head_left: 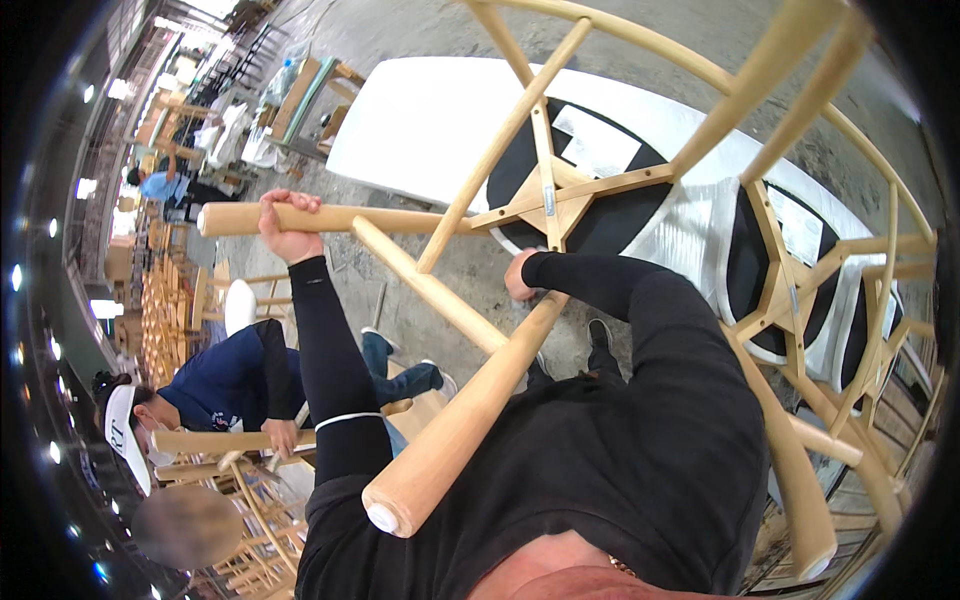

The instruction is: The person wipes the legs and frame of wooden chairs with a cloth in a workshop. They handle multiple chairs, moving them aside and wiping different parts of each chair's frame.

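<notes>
An upturned wooden chair (500, 207) with a round black underside, crossed braces and thick tapered legs rests in front of me. Its legs point toward me and are joined by slimmer rails. My left hand (290, 224) is wrapped round one pale wooden leg (390, 219) close to its end. Down at the seat's near rim, my right hand (519, 276) is closed on the chair's edge, with its fingers partly hidden. Another leg (470, 415) reaches up past my chest.
More upturned chairs (790, 270) stand in a row on the right. Beneath lies a long white padded surface (400, 120). At lower left a co-worker (225, 385) in a white visor handles a wooden frame. Farther off are another person (165, 185) and a workbench (305, 100).
</notes>
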Motion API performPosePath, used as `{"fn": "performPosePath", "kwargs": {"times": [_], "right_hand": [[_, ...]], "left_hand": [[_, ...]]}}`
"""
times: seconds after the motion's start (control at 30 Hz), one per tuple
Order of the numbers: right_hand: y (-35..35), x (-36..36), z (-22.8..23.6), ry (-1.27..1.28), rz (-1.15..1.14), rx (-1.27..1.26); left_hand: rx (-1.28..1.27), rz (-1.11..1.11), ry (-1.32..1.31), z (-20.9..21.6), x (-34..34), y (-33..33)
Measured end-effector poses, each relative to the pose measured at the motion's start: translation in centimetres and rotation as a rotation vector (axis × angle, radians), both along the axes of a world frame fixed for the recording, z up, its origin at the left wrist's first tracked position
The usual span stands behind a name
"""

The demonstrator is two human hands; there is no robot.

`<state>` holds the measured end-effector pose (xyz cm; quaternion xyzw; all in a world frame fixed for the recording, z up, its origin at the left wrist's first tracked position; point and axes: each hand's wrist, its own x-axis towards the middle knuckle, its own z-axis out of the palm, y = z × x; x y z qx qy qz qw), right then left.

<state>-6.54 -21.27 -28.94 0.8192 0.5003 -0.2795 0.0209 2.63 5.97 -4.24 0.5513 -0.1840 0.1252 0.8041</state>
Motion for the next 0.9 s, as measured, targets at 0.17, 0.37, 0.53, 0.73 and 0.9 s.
{"fn": "performPosePath", "kwargs": {"times": [0.17, 0.37, 0.53, 0.73, 0.9], "right_hand": [[-0.4, 7.7, 0.5, 0.01, 0.08, 0.519], [2.7, 15.7, 0.4, 0.254, -0.859, 0.635], [1.0, 16.5, -4.9, -0.056, -0.654, 0.532], [-5.8, 19.4, 1.0, -0.176, -0.316, -0.152], [-13.4, 29.0, 2.7, -0.737, -0.128, -0.268]], "left_hand": [[0.006, 0.134, -0.005, -0.3, 0.4, -0.7], [0.051, 0.181, -0.017, 0.5, 0.8, -1.7], [0.052, 0.109, -0.024, 0.2, 2.3, -2.3], [0.031, 0.208, 0.025, -0.5, -0.1, -0.5], [0.062, 0.186, -0.011, 0.2, 0.5, -1.4]]}}
